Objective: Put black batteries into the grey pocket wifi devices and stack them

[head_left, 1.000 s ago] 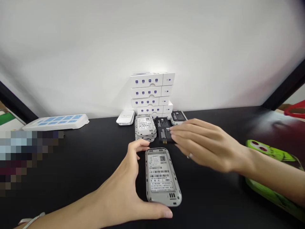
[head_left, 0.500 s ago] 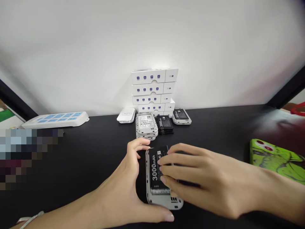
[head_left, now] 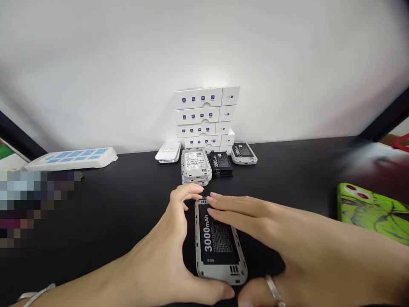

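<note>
A white pocket-sized electronic device (head_left: pixel 217 273) lies with its back open on the black table, its long side pointing away from me. Inside its frame sits a flat black battery (head_left: pixel 220 249) printed "3000mAh", level with the rim. My left hand (head_left: pixel 179 243) grips the device, fingers at the far end and thumb along the near edge. Outstretched fingers of my right hand (head_left: pixel 262 226) rest flat on the far right part of the battery and frame; its thumb, with a ring behind it, is near the device's lower right corner.
Behind stand stacked white boxes (head_left: pixel 198 116). Before them are stacked open devices (head_left: pixel 195 164), black batteries (head_left: pixel 222 164), white covers (head_left: pixel 168 152) and a device with a battery (head_left: pixel 243 152). A white power strip (head_left: pixel 73 157) lies left, a green-cased phone (head_left: pixel 370 209) right.
The battery has gone from lying raised and offset toward the far end to sitting down in the device's frame. My right hand's fingers have moved from gripping its side to lying flat on it.
</note>
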Available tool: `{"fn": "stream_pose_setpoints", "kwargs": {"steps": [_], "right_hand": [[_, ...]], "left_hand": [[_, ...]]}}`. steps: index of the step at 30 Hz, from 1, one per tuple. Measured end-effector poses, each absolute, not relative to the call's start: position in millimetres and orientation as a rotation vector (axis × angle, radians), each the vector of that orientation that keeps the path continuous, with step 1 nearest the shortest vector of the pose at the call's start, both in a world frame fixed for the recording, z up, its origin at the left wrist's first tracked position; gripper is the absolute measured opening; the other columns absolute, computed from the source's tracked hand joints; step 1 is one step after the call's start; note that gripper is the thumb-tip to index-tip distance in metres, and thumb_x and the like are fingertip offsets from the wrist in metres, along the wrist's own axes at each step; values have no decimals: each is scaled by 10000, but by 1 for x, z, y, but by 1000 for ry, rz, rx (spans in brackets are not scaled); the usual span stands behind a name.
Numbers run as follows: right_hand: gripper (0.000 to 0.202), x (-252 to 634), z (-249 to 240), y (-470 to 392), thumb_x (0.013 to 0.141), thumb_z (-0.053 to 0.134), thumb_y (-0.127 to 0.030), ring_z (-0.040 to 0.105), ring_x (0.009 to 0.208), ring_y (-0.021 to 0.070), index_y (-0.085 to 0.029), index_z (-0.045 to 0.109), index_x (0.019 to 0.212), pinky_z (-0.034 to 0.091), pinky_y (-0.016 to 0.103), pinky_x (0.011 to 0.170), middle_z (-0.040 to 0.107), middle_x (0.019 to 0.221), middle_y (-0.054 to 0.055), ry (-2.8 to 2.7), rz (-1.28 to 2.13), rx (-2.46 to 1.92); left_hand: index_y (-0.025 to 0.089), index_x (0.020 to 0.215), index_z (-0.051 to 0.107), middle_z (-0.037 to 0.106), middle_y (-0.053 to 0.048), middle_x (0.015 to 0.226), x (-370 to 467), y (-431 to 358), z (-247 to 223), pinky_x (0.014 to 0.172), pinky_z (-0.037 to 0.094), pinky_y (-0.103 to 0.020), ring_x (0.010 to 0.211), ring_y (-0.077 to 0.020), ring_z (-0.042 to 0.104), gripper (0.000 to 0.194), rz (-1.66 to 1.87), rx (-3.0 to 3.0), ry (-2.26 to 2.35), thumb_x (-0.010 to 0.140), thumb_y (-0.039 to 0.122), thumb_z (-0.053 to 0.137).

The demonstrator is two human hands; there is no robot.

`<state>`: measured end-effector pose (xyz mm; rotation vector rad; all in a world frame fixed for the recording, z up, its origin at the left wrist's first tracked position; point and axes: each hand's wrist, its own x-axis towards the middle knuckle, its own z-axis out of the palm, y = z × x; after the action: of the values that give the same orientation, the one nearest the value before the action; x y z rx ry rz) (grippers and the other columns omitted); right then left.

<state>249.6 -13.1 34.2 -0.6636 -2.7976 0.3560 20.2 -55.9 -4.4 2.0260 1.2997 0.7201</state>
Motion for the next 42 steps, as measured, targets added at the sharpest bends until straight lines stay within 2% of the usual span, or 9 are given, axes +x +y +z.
{"fn": "stream_pose_setpoints", "kwargs": {"steps": [5,10,16,20,24,29,34,37,42], "right_hand": [[829,245,28,-19,704,757,-556,500,1298,291,-114,514,1361,403,367,1116,514,1433,157,-2803,194,-605],[776,253,37,-13,589,827,-465,652,1039,255,-206,537,1261,586,312,839,618,1230,106,-2812,341,-749],[598,293,51,34,544,825,-500,699,775,296,-244,636,1050,588,379,594,704,1020,83,-2850,104,-951],[548,309,49,57,573,830,-399,710,842,328,-252,682,1081,580,369,608,734,1065,94,-2805,-1,-1019],[597,311,45,62,645,763,-492,709,917,354,-265,655,1186,594,405,654,728,1120,83,-2844,59,-1105],[520,313,43,62,744,681,-481,645,1100,360,-241,675,1205,578,446,817,682,1232,92,-2917,3,-1043],[637,313,49,61,694,709,-598,673,1034,374,-261,669,1233,583,471,779,670,1258,87,-2863,38,-1099],[639,308,56,61,745,652,-618,661,1055,387,-232,653,1254,576,482,789,680,1235,102,-2827,43,-1165],[566,304,57,67,795,602,-583,648,1079,369,-226,651,1232,561,489,840,677,1232,101,-2817,0,-1173]], "left_hand": [[395,1353,110,246,-114,1467,18,-55,-7,1070,383,-640,1355,-416,345,1207,770,1985,1276,471,560,918],[426,1367,91,183,-95,1483,15,-59,-9,1085,359,-638,1365,-401,312,1173,785,1938,1244,524,578,892],[426,1364,99,251,-91,1445,20,-61,-7,1101,304,-650,1348,-371,333,962,791,1922,1262,710,546,795],[429,1350,179,326,-65,1410,23,-63,-6,1087,318,-634,1318,-360,381,875,816,1871,1283,724,544,779],[449,1292,232,358,-18,1400,26,-64,0,1081,319,-620,1288,-335,416,726,781,1918,1349,780,481,745],[356,1237,373,438,-21,1355,22,-41,21,1029,420,-513,1201,-298,484,462,849,2144,1568,862,405,638],[312,1336,364,379,-54,1467,2,12,36,1067,409,-518,1289,-347,452,761,832,2224,1608,727,549,753],[312,1333,374,391,-67,1490,-7,36,37,1115,331,-562,1375,-355,377,780,786,2135,1515,704,544,772],[318,1372,307,464,-93,1404,-7,45,35,1103,336,-558,1336,-309,422,870,774,2179,1420,677,487,803]]}}
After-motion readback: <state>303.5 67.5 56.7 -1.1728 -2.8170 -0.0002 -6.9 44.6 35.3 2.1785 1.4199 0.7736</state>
